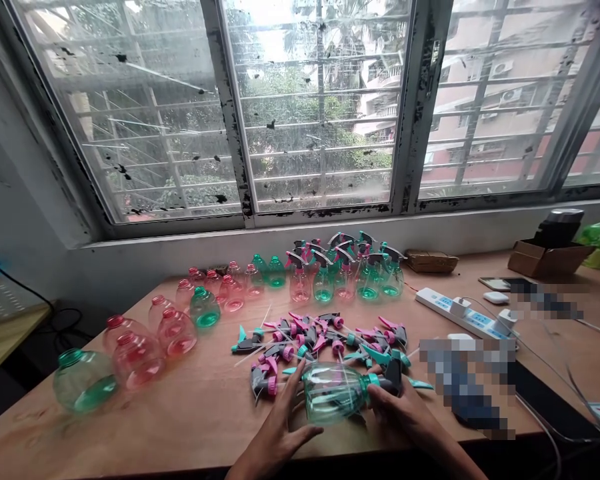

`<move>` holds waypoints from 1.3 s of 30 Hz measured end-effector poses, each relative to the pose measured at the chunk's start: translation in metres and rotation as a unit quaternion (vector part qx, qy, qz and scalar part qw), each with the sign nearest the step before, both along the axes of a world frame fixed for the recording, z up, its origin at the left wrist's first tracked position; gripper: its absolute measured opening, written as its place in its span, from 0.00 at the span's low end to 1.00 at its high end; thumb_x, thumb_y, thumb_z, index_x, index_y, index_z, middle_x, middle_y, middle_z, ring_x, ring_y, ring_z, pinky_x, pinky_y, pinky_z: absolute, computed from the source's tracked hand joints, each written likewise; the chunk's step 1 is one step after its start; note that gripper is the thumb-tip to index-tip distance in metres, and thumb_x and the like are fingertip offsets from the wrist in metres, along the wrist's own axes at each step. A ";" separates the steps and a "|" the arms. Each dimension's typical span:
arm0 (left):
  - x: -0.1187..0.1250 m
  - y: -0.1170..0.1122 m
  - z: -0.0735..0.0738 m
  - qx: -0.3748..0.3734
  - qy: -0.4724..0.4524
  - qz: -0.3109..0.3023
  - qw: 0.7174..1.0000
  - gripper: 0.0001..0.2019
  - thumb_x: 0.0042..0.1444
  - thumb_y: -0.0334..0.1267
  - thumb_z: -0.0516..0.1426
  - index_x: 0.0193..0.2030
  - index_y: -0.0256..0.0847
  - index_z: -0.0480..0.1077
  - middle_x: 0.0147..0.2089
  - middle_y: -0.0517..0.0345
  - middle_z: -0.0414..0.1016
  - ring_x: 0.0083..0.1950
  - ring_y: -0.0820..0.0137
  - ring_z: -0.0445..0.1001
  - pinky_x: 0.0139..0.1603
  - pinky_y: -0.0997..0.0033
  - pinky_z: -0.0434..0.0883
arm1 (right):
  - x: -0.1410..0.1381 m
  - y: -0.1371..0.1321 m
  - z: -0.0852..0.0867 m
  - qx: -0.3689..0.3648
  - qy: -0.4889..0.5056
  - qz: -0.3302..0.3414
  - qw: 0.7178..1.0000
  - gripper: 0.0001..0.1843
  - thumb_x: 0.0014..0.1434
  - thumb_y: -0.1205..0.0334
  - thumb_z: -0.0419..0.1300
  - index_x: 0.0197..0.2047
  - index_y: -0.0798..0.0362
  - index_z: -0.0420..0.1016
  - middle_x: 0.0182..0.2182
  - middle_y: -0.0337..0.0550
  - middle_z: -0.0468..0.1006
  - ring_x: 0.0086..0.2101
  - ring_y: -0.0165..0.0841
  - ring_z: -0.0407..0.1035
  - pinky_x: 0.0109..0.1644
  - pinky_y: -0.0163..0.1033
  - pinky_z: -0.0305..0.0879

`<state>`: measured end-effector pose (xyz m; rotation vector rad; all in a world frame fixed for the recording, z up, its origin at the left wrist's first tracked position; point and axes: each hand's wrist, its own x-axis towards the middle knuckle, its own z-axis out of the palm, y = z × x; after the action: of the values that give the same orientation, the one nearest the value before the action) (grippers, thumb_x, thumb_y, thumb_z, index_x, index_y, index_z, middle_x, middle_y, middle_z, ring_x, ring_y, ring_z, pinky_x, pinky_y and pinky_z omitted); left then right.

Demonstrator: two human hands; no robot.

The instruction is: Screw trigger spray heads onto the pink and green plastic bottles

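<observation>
A clear green spray bottle lies on its side in the air over the near edge of the table, its base to the left. My left hand is around the base end, thumb below and fingers partly hidden behind it. At the neck, my right hand grips the dark trigger sprayer with a teal collar. Just beyond my hands is a loose pile of pink-and-grey and teal-and-grey trigger sprayers with thin tubes.
Red bottles and green bottles without sprayers stand along the left. Several bottles with sprayers stand by the window wall. On the right are a white power strip, cables, a dark phone and a cardboard box.
</observation>
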<state>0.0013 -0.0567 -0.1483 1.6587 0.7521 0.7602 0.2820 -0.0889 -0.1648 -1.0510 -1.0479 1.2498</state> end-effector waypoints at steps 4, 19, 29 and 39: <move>0.003 0.001 -0.002 -0.013 -0.032 -0.028 0.999 0.56 0.52 0.48 0.70 0.76 0.59 0.34 0.78 0.50 0.48 0.74 0.49 0.59 0.74 0.49 0.59 | 0.001 -0.001 0.001 -0.008 -0.003 -0.011 1.000 0.26 0.49 0.41 0.72 0.42 0.50 0.76 0.19 0.32 0.74 0.19 0.32 0.67 0.25 0.39 0.62; 0.002 0.001 -0.003 -0.012 -0.044 -0.016 0.999 0.53 0.55 0.47 0.68 0.76 0.61 0.35 0.78 0.54 0.49 0.76 0.48 0.54 0.75 0.48 0.56 | 0.000 0.002 -0.003 -0.003 0.005 -0.006 1.000 0.25 0.50 0.42 0.72 0.41 0.51 0.73 0.20 0.34 0.78 0.18 0.31 0.66 0.24 0.37 0.61; 0.001 0.001 0.000 -0.046 -0.050 -0.021 0.997 0.48 0.55 0.48 0.68 0.75 0.60 0.44 0.79 0.57 0.44 0.77 0.48 0.51 0.75 0.47 0.57 | 0.001 0.001 0.001 -0.001 -0.008 0.008 1.000 0.24 0.48 0.45 0.74 0.41 0.51 0.73 0.24 0.36 0.79 0.26 0.37 0.73 0.34 0.43 0.67; -0.002 -0.003 0.002 -0.053 -0.054 -0.022 0.997 0.55 0.51 0.51 0.70 0.76 0.60 0.37 0.80 0.57 0.41 0.78 0.50 0.45 0.77 0.48 0.50 | 0.000 -0.002 0.009 0.008 -0.019 -0.001 1.000 0.23 0.48 0.45 0.74 0.39 0.50 0.73 0.20 0.32 0.76 0.22 0.34 0.70 0.28 0.39 0.65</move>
<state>-0.0003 -0.0592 -0.1467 1.5211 0.6671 0.7599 0.2819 -0.0913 -0.1561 -1.0683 -1.0839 1.2224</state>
